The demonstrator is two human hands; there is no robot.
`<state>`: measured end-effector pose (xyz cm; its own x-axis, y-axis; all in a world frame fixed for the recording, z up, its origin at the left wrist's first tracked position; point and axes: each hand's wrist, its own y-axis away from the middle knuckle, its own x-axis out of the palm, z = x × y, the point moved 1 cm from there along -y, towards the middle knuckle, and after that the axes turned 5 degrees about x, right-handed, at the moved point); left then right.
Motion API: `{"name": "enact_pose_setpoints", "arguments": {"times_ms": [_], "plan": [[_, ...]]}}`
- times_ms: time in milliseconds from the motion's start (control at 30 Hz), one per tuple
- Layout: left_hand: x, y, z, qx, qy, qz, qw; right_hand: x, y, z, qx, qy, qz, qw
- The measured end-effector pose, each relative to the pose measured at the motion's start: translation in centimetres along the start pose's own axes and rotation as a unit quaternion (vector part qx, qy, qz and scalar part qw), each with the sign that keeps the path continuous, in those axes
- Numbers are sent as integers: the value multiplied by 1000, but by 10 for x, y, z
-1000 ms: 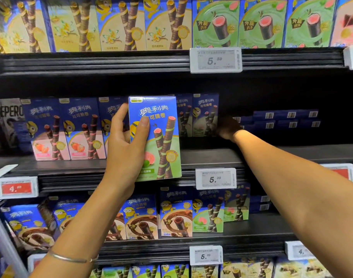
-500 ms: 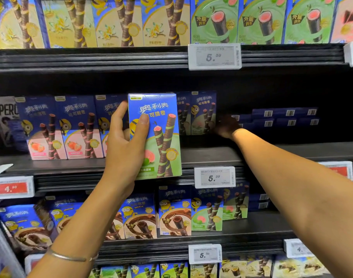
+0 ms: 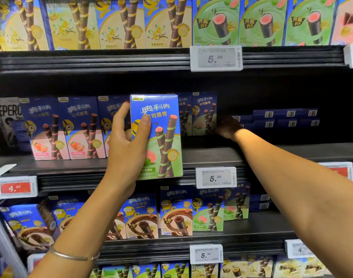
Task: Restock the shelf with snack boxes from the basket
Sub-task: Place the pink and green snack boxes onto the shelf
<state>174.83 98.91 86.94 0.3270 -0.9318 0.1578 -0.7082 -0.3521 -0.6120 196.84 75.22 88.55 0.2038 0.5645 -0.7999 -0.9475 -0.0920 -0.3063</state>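
My left hand point(image 3: 127, 149) grips a blue and green snack box point(image 3: 161, 141) upright by its left edge, thumb on the front. It hangs in front of the middle shelf point(image 3: 211, 155). My right hand point(image 3: 228, 127) reaches deep into that shelf, in shadow, beside two matching green boxes point(image 3: 203, 115) standing at the back. How its fingers lie is too dark to tell. The basket is out of view.
Pink strawberry boxes point(image 3: 67, 129) fill the middle shelf's left side. Flat dark blue boxes point(image 3: 282, 119) are stacked at its back right, with bare shelf in front of them. Price tags point(image 3: 215, 177) line the shelf edges. Shelves above and below hold more snack boxes.
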Motion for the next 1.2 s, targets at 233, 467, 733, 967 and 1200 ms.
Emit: {"name": "enact_pose_setpoints", "arguments": {"times_ms": [233,467,733,967,1200], "plan": [[2,-1,3,20,-7,9,1000,0,1,0,0,3,-1,1000],[2,-1,5,25,-7,6,1000,3,-5,-1,40,-20,17,999],[12,0,1,10,18,11,1000,-27,45,40,84,-262,-53,960],[33,3,-1,15,62,-1,998,-29,161,83,-98,-354,121,922],[41,2,0,16,95,3,995,-44,179,73,-101,-362,102,921]]}}
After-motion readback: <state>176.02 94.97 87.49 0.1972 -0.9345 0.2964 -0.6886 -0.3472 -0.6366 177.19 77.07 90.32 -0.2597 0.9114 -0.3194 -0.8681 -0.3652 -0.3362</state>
